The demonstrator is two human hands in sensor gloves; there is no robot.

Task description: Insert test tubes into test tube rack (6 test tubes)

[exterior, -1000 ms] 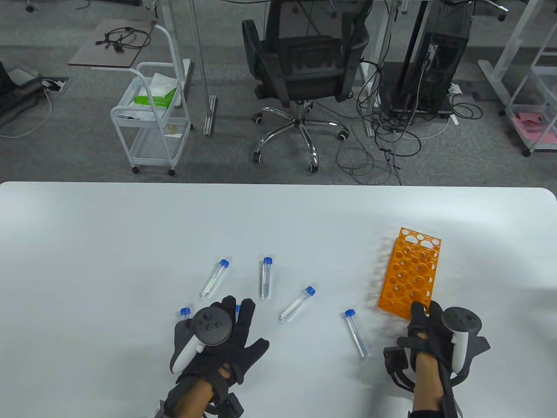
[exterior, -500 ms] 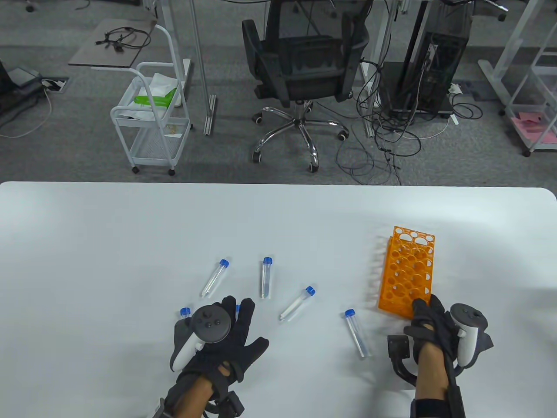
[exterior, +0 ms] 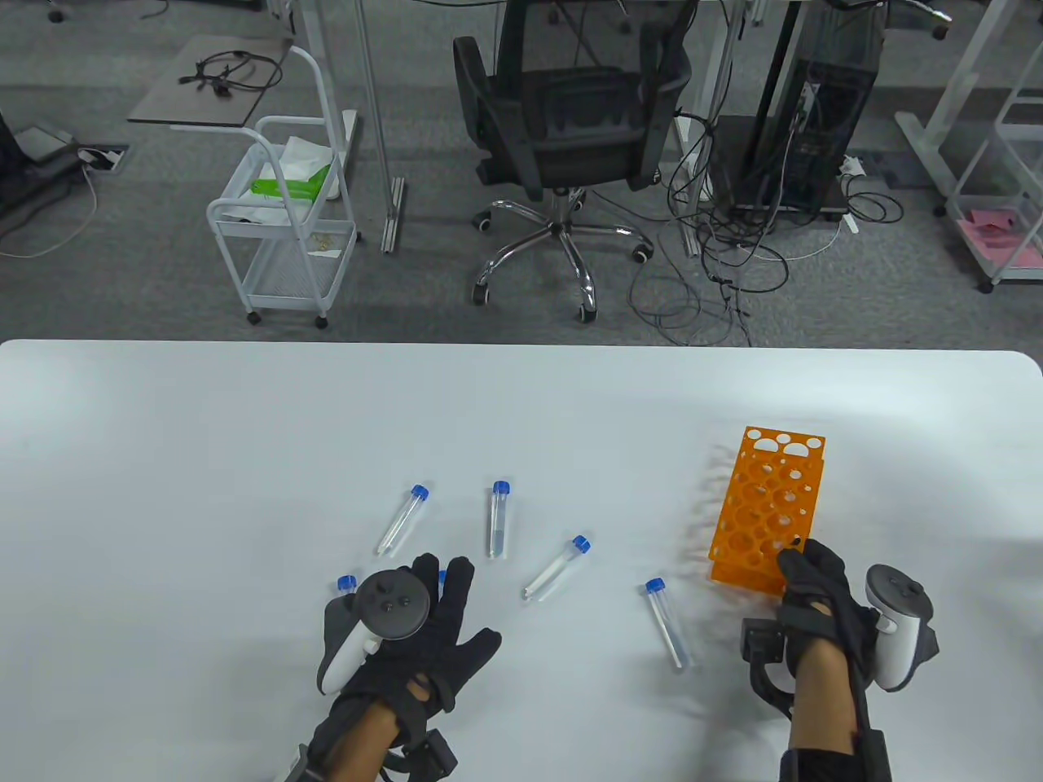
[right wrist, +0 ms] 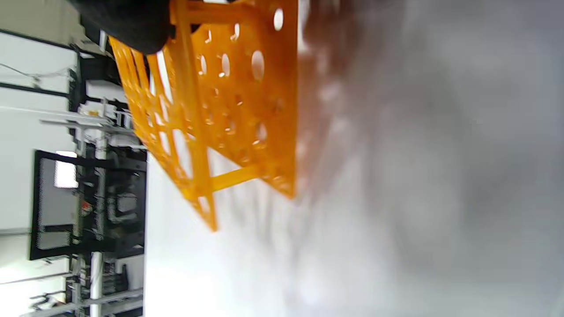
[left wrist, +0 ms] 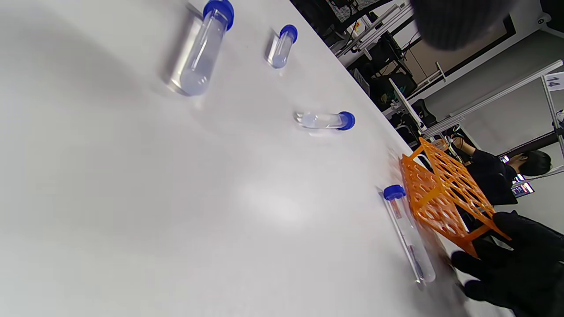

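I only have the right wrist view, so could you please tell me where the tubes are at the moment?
Observer: None stand in the rack. Four tubes lie in the open on the table, the nearest tube just left of the rack.
Operator: Thank you, and the other two?
Observer: Only their blue caps show; the left hand is spread flat over them.
Operator: What holds the rack?
Observer: The right hand grips its near end.
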